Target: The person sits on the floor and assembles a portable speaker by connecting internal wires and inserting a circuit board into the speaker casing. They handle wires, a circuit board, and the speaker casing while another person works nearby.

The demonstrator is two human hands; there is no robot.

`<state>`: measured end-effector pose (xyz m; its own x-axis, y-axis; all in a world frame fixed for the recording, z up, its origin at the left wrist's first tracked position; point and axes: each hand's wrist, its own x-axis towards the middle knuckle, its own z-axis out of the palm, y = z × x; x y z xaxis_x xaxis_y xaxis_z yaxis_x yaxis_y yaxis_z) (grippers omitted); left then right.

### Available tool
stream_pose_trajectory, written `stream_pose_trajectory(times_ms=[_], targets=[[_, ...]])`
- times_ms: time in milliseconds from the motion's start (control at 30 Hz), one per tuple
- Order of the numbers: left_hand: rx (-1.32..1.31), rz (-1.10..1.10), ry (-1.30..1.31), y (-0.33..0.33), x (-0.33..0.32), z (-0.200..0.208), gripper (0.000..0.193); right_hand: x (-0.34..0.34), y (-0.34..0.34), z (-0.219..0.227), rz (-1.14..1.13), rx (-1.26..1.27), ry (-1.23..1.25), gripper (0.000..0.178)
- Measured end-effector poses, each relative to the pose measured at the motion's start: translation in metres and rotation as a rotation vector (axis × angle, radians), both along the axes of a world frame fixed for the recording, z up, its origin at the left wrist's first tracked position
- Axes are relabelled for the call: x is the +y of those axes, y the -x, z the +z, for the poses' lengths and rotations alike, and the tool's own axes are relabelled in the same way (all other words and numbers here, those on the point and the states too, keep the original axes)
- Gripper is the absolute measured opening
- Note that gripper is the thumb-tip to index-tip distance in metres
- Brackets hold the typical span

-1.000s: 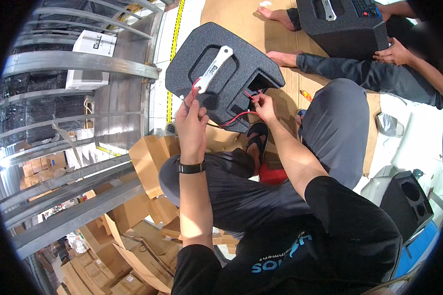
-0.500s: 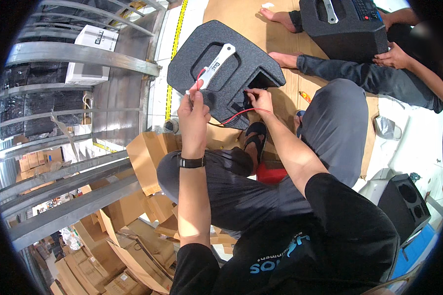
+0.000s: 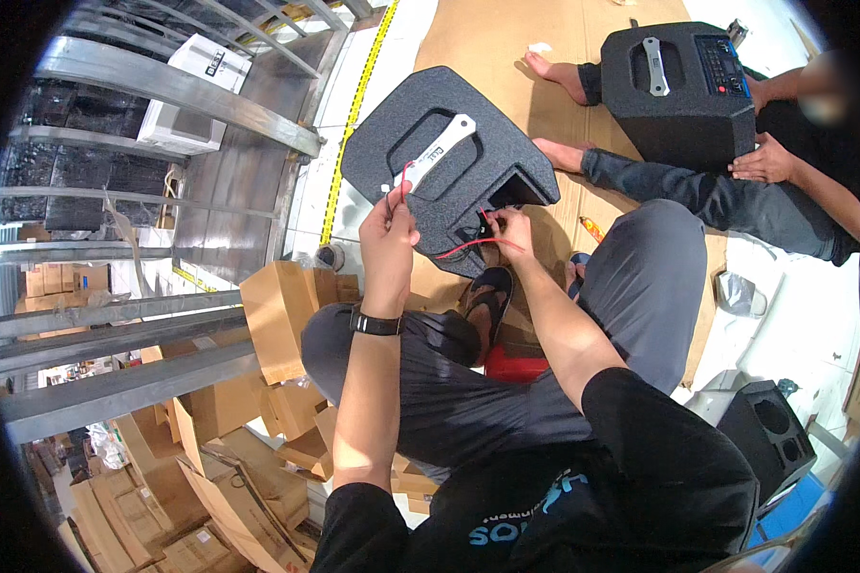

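Observation:
A dark grey, rough-coated speaker cabinet (image 3: pixel 382 134) lies in front of me, a white carry handle (image 3: pixel 440 160) spanning its recess. My left hand (image 3: pixel 388 250) is raised over the cabinet's near left edge, closed in a pinch on a thin red wire (image 3: pixel 408 175) with a small white connector at its end. At the rectangular cut-out on the cabinet's near right side is my right hand (image 3: pixel 512 235). Its fingers are pinched together on something small and dark, partly hidden. Another stretch of red wire curves from the cabinet's near edge across to my right wrist.
Across the cardboard sheet (image 3: pixel 478 48), another person's hand (image 3: pixel 764 159) rests against a second speaker (image 3: pixel 674 119). Metal rails (image 3: pixel 172 91) stand at left, cardboard boxes (image 3: pixel 279 310) below them. A black speaker box (image 3: pixel 766 435) sits at lower right. An orange-red packet (image 3: pixel 591 229) lies nearby.
The whole view has shifted, so the cabinet and my hands sit lower in it. My right fingers have drawn slightly out of the cut-out. My left hand keeps its pinch on the wire.

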<state>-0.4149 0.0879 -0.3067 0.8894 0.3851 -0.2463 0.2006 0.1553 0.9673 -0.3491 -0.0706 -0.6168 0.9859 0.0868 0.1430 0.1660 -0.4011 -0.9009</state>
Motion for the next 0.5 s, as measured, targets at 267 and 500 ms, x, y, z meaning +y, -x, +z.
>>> stream_pose_trajectory(times_ms=[267, 500], targets=[[-0.018, -0.016, 0.006, 0.003, -0.001, 0.001, 0.027, 0.0, 0.005, 0.002, -0.005, 0.197, 0.076, 0.01], [0.096, 0.034, -0.069, 0.002, -0.007, 0.013, 0.027, -0.005, 0.013, -0.019, 0.054, 0.386, -0.219, 0.012]])
